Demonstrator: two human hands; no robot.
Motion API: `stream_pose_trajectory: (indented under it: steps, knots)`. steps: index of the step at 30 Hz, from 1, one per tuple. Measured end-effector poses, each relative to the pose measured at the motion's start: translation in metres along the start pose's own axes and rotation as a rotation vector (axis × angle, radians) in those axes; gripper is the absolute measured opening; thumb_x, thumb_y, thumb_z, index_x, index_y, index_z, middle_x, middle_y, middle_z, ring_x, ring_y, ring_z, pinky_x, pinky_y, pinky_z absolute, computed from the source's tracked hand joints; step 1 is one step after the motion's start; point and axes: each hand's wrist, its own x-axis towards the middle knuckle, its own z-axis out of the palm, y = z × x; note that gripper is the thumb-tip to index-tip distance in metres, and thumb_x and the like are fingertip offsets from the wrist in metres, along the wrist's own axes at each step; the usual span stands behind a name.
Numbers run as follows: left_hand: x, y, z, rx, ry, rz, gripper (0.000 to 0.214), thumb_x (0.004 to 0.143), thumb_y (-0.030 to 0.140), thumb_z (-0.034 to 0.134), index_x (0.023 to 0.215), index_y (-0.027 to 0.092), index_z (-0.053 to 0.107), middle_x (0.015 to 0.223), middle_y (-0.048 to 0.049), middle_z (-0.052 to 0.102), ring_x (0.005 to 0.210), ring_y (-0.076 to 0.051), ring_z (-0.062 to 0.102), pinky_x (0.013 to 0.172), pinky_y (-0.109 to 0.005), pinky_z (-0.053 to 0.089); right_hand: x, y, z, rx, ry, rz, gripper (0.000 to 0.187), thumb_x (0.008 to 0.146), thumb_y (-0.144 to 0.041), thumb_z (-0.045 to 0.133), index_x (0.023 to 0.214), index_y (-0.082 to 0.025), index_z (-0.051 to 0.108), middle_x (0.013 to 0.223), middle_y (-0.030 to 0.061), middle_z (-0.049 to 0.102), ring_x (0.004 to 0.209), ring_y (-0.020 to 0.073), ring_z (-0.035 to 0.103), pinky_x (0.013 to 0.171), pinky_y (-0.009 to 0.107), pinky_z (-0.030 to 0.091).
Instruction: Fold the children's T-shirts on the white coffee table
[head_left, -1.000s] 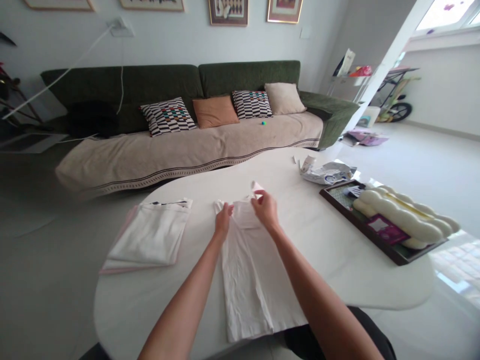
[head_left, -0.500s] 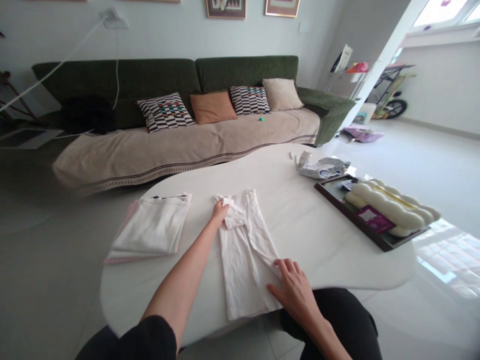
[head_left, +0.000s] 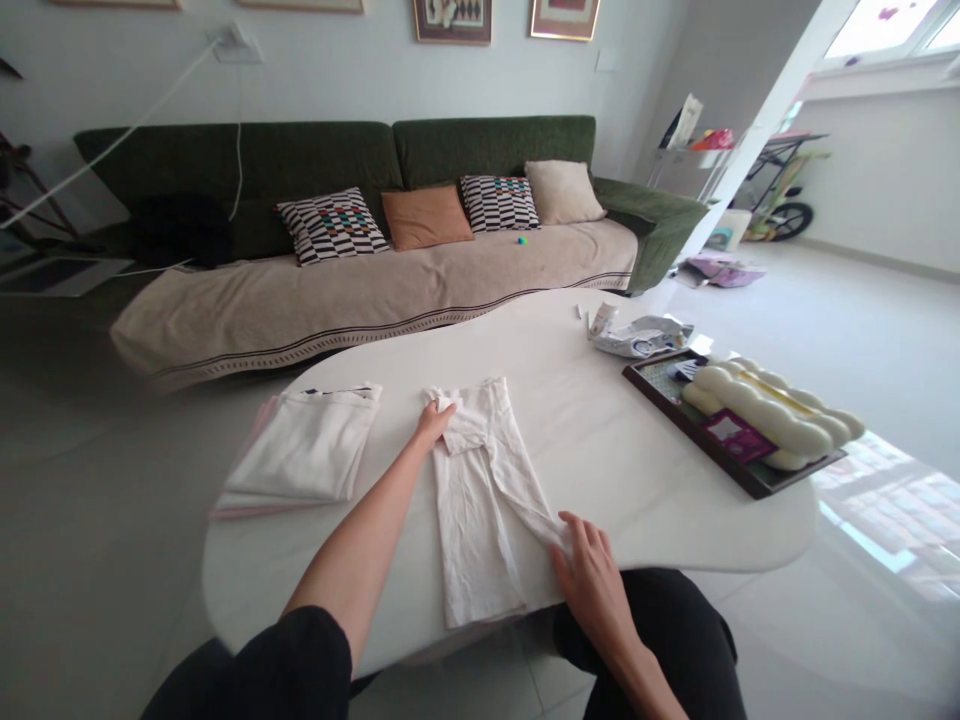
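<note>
A white long-sleeved garment [head_left: 472, 520] lies lengthwise on the table, its upper part folded over and wrinkled. My left hand [head_left: 435, 422] is closed on the bunched cloth at its upper left corner. Low on the right side, my right hand [head_left: 592, 575] rests by the end of a sleeve strip [head_left: 525, 495]. Its fingertips touch the cloth, with the thumb and fingers apart. To the left lies a folded white cloth stack [head_left: 307, 445] with a pink layer showing beneath.
The white table [head_left: 592, 470] has a rounded outline. On its right stands a dark-rimmed tray [head_left: 697, 430] with a cream, puffy tissue-box cover [head_left: 772, 405] and a purple packet [head_left: 739, 435]. A silver packet [head_left: 645, 338] lies behind it. A green sofa [head_left: 495, 140] stands beyond.
My right hand has shifted slightly to the right at the sleeve end. The left hand keeps its hold on the upper corner. The view has moved a little.
</note>
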Motion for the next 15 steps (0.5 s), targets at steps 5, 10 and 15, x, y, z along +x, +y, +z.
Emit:
stream_pose_trajectory:
  steps: [5, 10, 15]
  knots:
    - [-0.005, 0.001, -0.004, 0.129, -0.016, 0.024, 0.027, 0.071, 0.022, 0.059, 0.096, 0.014, 0.055, 0.093, -0.0094, 0.065, 0.086, -0.019, 0.061, 0.074, -0.027, 0.045, 0.002, 0.002, -0.004, 0.038, -0.058, 0.072, 0.009, 0.077, -0.023, 0.046, 0.083, -0.020, 0.052, 0.076, 0.0042, 0.052, 0.076, 0.0207, 0.050, 0.071, 0.034, 0.041]
    - [-0.008, 0.009, -0.011, 0.276, -0.002, 0.072, 0.029, 0.071, 0.019, 0.059, 0.099, 0.016, 0.054, 0.101, -0.0096, 0.063, 0.096, -0.022, 0.057, 0.081, -0.028, 0.042, -0.009, -0.020, -0.017, 0.142, -0.121, -0.048, 0.012, 0.073, -0.010, 0.043, 0.077, -0.020, 0.047, 0.084, 0.0039, 0.052, 0.076, 0.0160, 0.051, 0.066, 0.025, 0.042]
    - [-0.015, 0.012, -0.014, 0.379, 0.038, 0.109, 0.035, 0.075, 0.020, 0.056, 0.109, 0.017, 0.050, 0.109, -0.0109, 0.060, 0.102, -0.023, 0.055, 0.086, -0.029, 0.039, -0.027, -0.037, -0.017, 0.077, -0.274, -0.292, 0.025, 0.072, -0.004, 0.038, 0.084, -0.021, 0.052, 0.081, 0.0032, 0.055, 0.077, 0.0157, 0.053, 0.067, 0.023, 0.044]
